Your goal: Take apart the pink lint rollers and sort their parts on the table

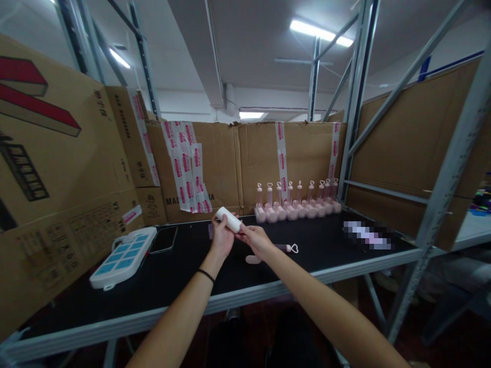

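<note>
A plain white cylinder (229, 220) lies tilted between the left hand (222, 239) and the right hand (258, 241), its right end lower, held above the desk (184, 276), toward the back edge.

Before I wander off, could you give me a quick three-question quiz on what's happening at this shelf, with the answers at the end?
1. True or false: the left hand and the right hand both touch the white cylinder.
2. Where is the dark band worn? a) right wrist b) left wrist c) both wrists
3. Fill in: seen by the person, the row of pink items stands to the ____ of the white cylinder.

Key: 1 true; 2 b; 3 right
</note>
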Tool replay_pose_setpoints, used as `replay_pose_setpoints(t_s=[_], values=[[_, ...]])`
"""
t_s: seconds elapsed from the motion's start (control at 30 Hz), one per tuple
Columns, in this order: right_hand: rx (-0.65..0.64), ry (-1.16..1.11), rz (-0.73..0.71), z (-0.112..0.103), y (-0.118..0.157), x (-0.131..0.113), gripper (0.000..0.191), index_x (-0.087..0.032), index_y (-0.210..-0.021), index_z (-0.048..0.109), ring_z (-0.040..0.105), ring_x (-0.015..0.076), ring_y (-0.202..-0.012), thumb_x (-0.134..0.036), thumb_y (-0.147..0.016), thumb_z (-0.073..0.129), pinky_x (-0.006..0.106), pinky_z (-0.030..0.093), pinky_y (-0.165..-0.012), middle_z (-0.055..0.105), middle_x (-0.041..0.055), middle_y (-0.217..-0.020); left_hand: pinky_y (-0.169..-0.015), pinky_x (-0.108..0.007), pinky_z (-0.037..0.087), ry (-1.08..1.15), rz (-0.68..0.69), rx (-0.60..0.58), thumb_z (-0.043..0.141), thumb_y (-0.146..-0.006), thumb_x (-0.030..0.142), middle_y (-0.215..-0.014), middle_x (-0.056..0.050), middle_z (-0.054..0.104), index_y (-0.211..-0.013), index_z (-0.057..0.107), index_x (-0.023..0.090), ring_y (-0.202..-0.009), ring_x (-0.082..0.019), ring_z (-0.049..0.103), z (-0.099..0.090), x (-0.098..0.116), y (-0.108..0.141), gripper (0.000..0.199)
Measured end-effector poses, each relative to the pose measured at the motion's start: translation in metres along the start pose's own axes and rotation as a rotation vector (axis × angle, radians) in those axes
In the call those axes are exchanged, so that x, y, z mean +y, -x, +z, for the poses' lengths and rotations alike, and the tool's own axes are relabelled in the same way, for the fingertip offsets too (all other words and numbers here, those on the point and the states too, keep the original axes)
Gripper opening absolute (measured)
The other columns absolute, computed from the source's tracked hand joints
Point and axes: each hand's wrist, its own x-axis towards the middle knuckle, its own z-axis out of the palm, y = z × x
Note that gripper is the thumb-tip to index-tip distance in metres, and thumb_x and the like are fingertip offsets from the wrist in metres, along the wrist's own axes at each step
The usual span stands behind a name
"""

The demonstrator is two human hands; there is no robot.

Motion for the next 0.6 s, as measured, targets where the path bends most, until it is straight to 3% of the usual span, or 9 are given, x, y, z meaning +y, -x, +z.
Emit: replay_pose_setpoints(t_s=[0.27, 0.6], values=[[-0.012, 0.064, 0.027, -0.0002, -0.0013, -0.0021, 0.021, -0.013, -0.104, 0.067, 0.070, 0.0160, -0.087, -0.032, -0.098, 0.066, 0.034, 0.060, -0.078, 0.071, 0.0045, -0.101, -0.092, -0.053, 0.056, 0.038, -0.007, 0.006, 0.079, -0.085, 0.031, -0.101, -0.002, 0.071, -0.108, 0.050, 0.028, -0.096, -0.024, 0.072, -0.0005, 0.0029, 0.0006, 0.037], [0.003, 0.161, 0.044, 0.0024, -0.0037, -0.0012, 0.036, -0.016, -0.127, 0.061, 0.067, 0.0226, -0.106, -0.037, -0.098, 0.064, 0.044, 0.058, -0.089, 0.064, 0.0099, -0.126, -0.090, -0.053, 0.059, 0.068, -0.012, 0.035, 0.076, -0.086, 0.025, -0.099, -0.006, 0.073, -0.111, 0.055, 0.024, -0.093, -0.025, 0.073, -0.0028, 0.0032, -0.0023, 0.032]])
